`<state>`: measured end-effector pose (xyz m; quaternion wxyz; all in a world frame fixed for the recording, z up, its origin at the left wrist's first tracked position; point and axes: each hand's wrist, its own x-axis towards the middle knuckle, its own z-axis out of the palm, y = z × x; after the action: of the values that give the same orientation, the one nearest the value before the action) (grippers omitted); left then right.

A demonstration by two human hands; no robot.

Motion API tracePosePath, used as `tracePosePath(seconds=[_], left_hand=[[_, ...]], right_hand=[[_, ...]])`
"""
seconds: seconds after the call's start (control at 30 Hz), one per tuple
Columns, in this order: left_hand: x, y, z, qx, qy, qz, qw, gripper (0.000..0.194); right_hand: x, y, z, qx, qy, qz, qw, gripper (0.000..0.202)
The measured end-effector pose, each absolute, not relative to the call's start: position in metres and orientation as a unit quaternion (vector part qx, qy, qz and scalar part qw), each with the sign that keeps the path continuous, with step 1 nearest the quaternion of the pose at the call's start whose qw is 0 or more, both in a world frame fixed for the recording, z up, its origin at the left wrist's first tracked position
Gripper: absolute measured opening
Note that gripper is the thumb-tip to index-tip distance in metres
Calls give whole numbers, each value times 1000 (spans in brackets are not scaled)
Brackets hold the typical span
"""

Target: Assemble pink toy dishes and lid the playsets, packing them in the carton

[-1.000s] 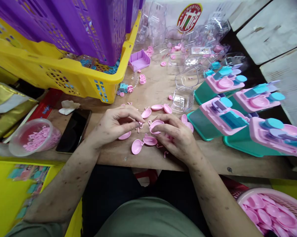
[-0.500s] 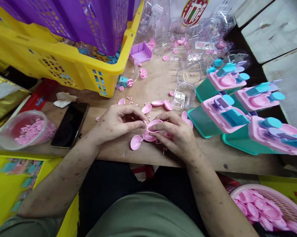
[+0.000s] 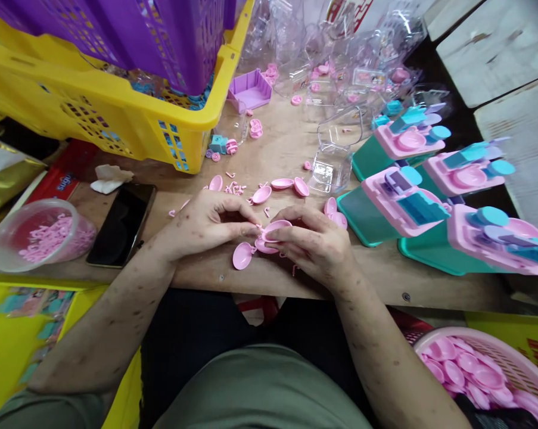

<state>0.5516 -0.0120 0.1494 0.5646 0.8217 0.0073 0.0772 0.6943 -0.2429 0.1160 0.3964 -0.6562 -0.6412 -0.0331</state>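
Observation:
My right hand [image 3: 320,241] is closed on a small pink oval plastic dish [image 3: 278,226], fingers along its right end. My left hand [image 3: 206,223] pinches a tiny pink plastic piece [image 3: 260,229] against the dish's left end; the fingertips partly cover it. Just below lies another pink oval dish [image 3: 242,256] with a small hook-like piece at its edge, and one more is partly hidden under the held dish. Beyond my hands, several loose oval dishes [image 3: 261,195] and small pink hook-shaped pieces [image 3: 235,188] lie on the wooden table [image 3: 277,143].
At left are a clear tub [image 3: 72,220] of pink hooks, a phone [image 3: 122,226] and a yellow crate [image 3: 130,131] under a purple one. Teal-and-pink toy boxes [image 3: 371,208] stand at right. Clear plastic cases [image 3: 331,173] lie behind. A pink basket [image 3: 429,339] of dishes sits lower right.
The left fingertips have come up against the dish's end, with the small piece between them. Both hands still hold about the same spot; the whole view has shifted slightly.

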Motion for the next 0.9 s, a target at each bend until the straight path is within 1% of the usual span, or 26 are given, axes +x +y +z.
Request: tracePosePath(seconds=[0.1,0.2,0.27,0.33,0.37,0.47,0.53,0.6,0.67,0.77,0.83,0.9], left_hand=[[553,-13,151,817,16,71,573,22],[554,-15,152,817,35,78,571,21],[552,-12,154,824,44,91,558,20],[545,-4,159,839,57,124,527,17],[540,2,162,848,70,145,504,15],[517,27,172,881,131,181,417,14],[501,44,176,907,158,168,352,15],[492,56,177,928,159,140,307,17],[490,61,177,941,144,117,283,16],[506,53,180,959,106,126,230,15],[528,42,181,968,69,141,198,17],[554,31,176,974,22,128,184,19]], right_hand=[[692,-240,117,-656,-633,-52,408,13],[690,-235,119,-650,-628,-41,425,12],[691,-233,121,-649,-617,-23,445,22],[693,-234,122,-659,-587,-12,470,37],[694,-235,122,-670,-565,-17,481,40],[699,-241,122,-711,-500,-71,489,29],[702,-243,124,-728,-492,-92,469,24],[706,-239,127,-733,-521,-76,431,25],[709,-231,131,-742,-553,-46,376,28],[716,-210,132,-765,-574,-5,293,30],[720,-197,128,-771,-587,18,249,23],[724,-188,123,-768,-597,25,230,12]])
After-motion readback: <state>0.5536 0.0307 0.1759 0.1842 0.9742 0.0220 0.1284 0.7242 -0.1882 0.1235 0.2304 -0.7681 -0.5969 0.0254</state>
